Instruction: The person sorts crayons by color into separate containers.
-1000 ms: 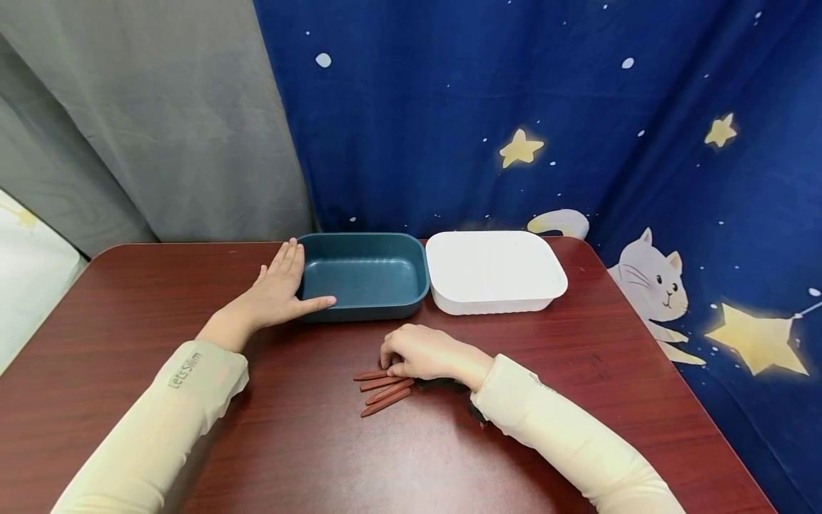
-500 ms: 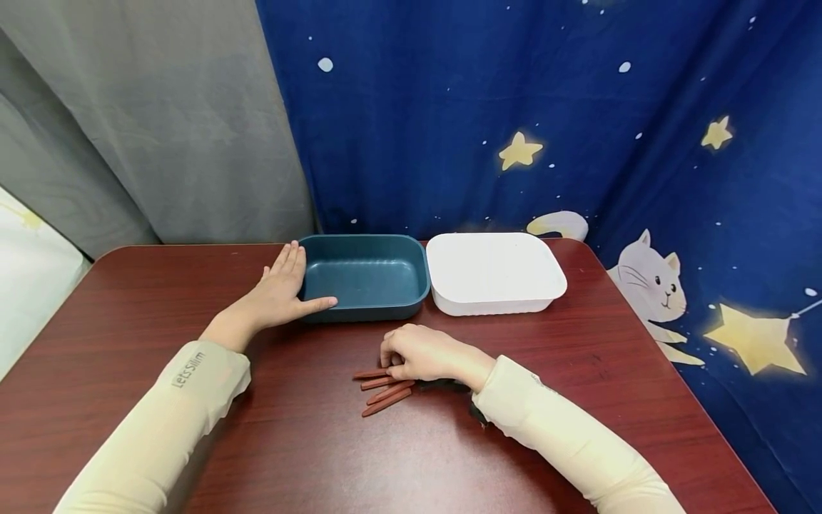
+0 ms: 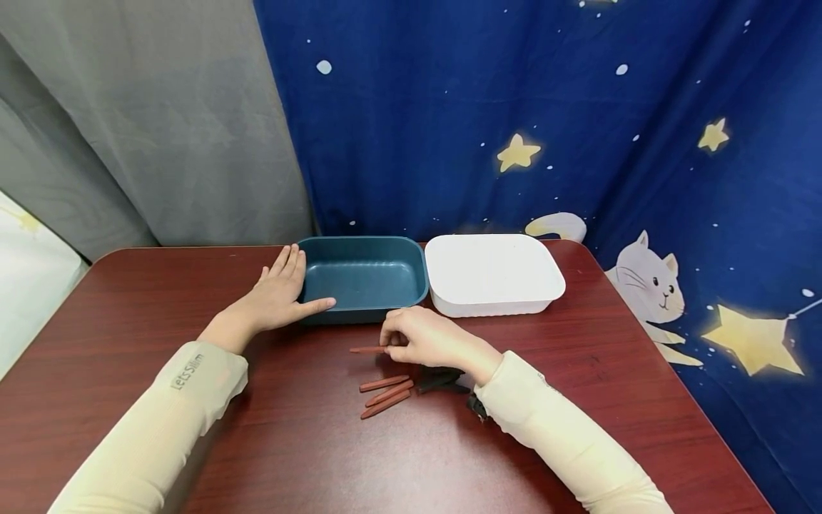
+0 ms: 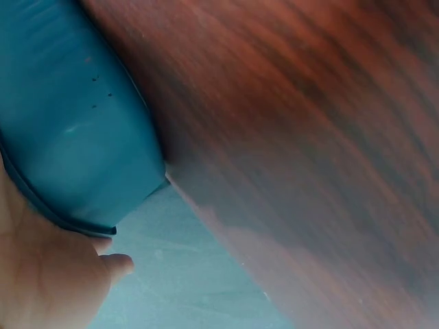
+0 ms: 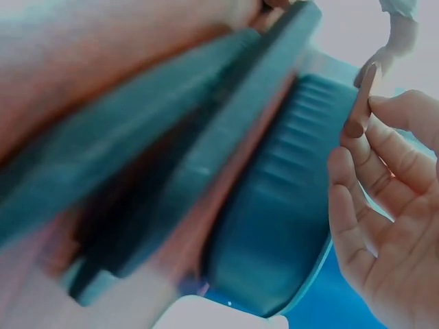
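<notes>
One stick (image 3: 367,350) had risen off the table (image 3: 289,442) toward the blue tub (image 3: 366,282), pinched near its end by the right hand (image 3: 427,335); three more sticks (image 3: 389,393) lay behind on the wood. The left hand (image 3: 272,289), fingers straight, rested against the tub's left end, thumb over the near rim. A slack pinch might have let the stick swivel or drop; pressing too hard could have shoved the tub sideways.
</notes>
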